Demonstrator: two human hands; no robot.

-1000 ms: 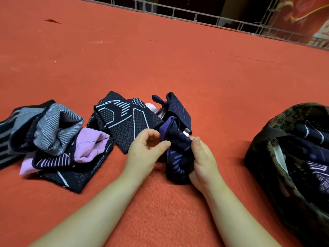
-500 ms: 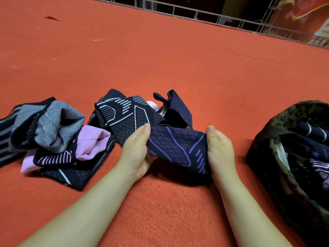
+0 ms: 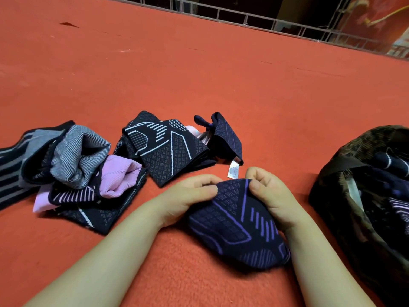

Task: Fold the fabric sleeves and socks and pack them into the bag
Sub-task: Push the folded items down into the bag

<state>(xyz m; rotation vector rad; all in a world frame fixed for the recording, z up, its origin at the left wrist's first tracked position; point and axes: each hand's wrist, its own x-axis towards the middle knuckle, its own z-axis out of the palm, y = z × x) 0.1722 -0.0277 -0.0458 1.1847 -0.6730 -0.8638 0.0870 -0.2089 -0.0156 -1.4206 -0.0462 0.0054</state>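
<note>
Red carpet (image 3: 199, 74) everywhere; both hands' fingers (image 3: 259, 187) pinch the purple-striped sleeve (image 3: 234, 220) mid-fold, next it probably goes right into the bag (image 3: 345, 196).

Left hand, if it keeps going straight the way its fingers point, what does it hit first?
Probably the right hand: the left hand points across the purple-patterned sleeve both grip.

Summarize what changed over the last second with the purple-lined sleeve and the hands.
Both hands, left hand and right hand, pulled the purple-lined sleeve out of the pile toward the person; after spreading it wide, they brought their grips together at its far edge, doubling it over. The remaining pile and the camouflage bag stayed put.
</note>
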